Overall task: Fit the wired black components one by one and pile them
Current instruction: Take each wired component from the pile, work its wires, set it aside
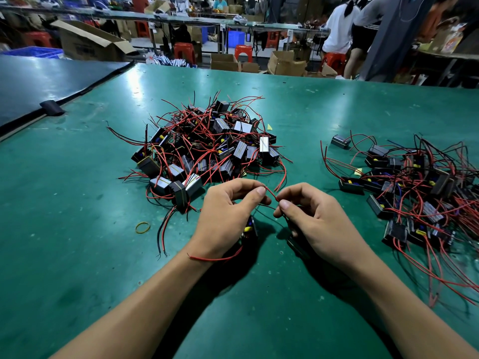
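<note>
While the left hand (228,218) and the right hand (318,221) each pinch one thin red wire (272,196) over the middle of the green matted table (77,229), a small black box-shaped component (250,228) sits half hidden under the left palm, so fitting seems midway, and careful lead-threading looks next.

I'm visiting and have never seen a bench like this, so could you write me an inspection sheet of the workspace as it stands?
Surface: scuffed green worktable; dark blue-grey sheet at its far left.
Job's things: big central heap of black box components with red wires; looser heap on the right; one black component beneath the left hand.
Clutter: yellow rubber band lying left of the left hand.
Hands: left hand and right hand both pinch one thin red wire between them.
Cables: red and black leads trail from both heaps; a red lead crosses the left wrist.
Surroundings: brown cardboard boxes, red plastic stools, people standing far right.
</note>
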A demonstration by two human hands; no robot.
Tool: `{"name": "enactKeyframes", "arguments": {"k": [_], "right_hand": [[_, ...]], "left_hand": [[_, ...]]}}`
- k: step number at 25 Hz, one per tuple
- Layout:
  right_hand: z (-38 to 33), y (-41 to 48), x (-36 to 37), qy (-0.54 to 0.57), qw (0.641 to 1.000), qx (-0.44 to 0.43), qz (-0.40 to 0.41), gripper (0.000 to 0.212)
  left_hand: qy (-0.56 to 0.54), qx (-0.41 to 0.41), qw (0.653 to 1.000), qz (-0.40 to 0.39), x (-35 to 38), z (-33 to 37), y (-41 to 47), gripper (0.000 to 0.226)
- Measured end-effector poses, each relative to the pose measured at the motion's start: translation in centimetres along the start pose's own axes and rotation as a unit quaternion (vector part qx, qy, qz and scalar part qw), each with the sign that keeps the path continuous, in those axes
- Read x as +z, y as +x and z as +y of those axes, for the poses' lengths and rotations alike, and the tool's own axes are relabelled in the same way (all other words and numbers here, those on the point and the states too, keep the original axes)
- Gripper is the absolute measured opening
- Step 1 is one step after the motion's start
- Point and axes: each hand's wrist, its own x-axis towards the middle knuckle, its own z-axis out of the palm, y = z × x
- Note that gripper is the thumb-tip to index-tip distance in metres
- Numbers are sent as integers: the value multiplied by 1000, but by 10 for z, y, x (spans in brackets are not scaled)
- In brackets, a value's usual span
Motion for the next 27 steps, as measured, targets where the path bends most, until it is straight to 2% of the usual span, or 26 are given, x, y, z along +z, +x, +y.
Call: {"name": "enactKeyframes", "arguments": {"k": [6, 12, 23, 27], "right_hand": [[1, 0, 0, -25, 1000, 3, 15, 10], [4, 1, 1, 12, 1000, 11, 16, 10], [6, 0, 0, -38, 999, -3, 8, 9], [1, -2, 0, -74, 994, -47, 60, 7]], "left_hand": [[-17, -3, 1000, -13, 0, 3, -2, 6], [-23, -12, 1000, -3, 2, 4, -3, 7], [-18, -6, 1000, 3, 4, 4, -3, 4], [31, 28, 999, 7, 4, 7, -4, 1]]}}
